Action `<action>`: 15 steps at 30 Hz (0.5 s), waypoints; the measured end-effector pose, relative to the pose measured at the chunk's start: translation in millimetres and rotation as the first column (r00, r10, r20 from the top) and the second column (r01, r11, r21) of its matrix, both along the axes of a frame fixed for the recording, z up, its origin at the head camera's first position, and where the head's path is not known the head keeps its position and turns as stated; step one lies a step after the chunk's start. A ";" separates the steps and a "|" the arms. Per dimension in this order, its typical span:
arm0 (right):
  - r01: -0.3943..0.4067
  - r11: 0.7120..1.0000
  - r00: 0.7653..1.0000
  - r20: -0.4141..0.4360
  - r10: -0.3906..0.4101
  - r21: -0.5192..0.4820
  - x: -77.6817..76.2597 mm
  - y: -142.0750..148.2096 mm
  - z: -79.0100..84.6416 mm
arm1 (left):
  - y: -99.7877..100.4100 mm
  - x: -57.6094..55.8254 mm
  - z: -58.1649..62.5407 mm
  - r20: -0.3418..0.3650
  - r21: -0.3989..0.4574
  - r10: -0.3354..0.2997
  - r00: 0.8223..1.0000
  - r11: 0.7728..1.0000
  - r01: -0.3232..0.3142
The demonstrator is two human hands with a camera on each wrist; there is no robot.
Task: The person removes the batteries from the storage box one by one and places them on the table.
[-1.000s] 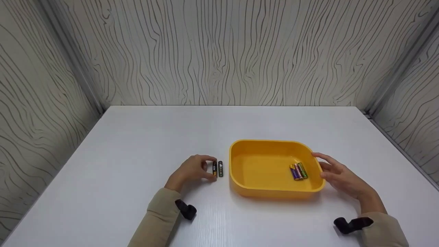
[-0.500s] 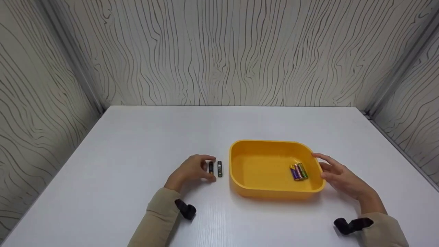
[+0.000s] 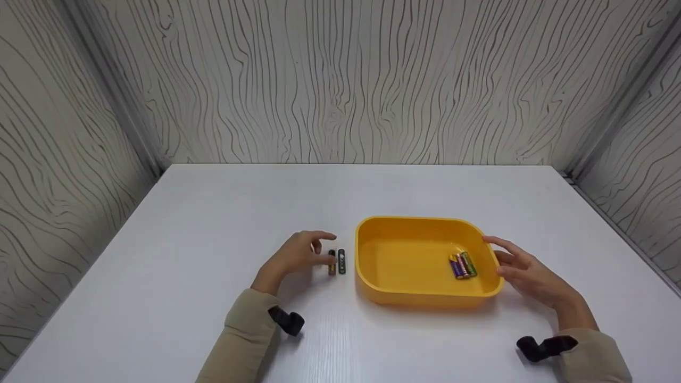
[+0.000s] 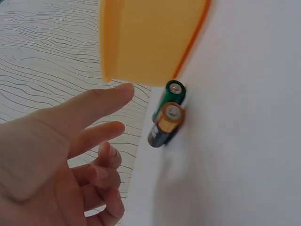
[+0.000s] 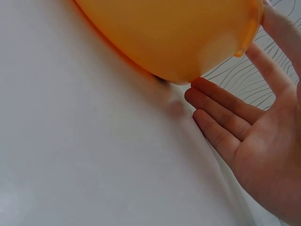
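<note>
Two batteries lie side by side on the white table left of a yellow bin [image 3: 415, 299]. Nearest my left hand [image 3: 298, 254] is the black-and-copper battery [image 4: 170, 118]; the green battery [image 4: 173, 90] is beside it, toward the bin. My left thumb overlaps the copper one in the head view, but the left wrist view shows thumb and fingers apart from both, holding nothing. At the bin's right end, my right hand [image 3: 532, 276] rests its fingertips against the rim and outer wall, fingers spread and fairly straight. Several batteries [image 3: 463, 265], purple, pink and green, lie together inside the bin at its right.
The white table [image 3: 186, 266] spreads around the bin and hands. Wood-grain panels [image 3: 335, 80] stand behind it and on both sides. A black wrist mount [image 3: 287, 321] sits on the left sleeve, another black mount [image 3: 545, 348] on the right.
My left hand has lifted and shifted slightly away from me, off the black-and-copper battery. That battery moved left, then back right beside the green one. Right hand and bin stay put.
</note>
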State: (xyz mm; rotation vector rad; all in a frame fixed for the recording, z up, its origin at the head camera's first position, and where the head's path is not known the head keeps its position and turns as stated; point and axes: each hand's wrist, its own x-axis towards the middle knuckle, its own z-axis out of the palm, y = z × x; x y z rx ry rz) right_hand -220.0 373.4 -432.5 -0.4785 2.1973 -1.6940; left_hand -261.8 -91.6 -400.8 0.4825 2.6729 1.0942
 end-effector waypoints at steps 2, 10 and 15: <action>0.001 1.000 1.000 -0.002 -0.001 0.003 -0.2 0.0 0.1 | 2.0 2.0 7.2 -0.029 0.007 0.010 1.000 1.000 -0.009; 0.031 0.998 1.000 0.000 -0.031 0.048 1.4 -0.4 2.1 | 19.5 8.7 33.3 -0.087 0.031 -0.029 0.996 0.999 0.032; 0.064 0.992 0.998 -0.009 -0.064 0.106 1.6 -1.2 2.2 | 33.9 9.4 44.0 -0.095 0.046 -0.071 0.993 0.996 0.076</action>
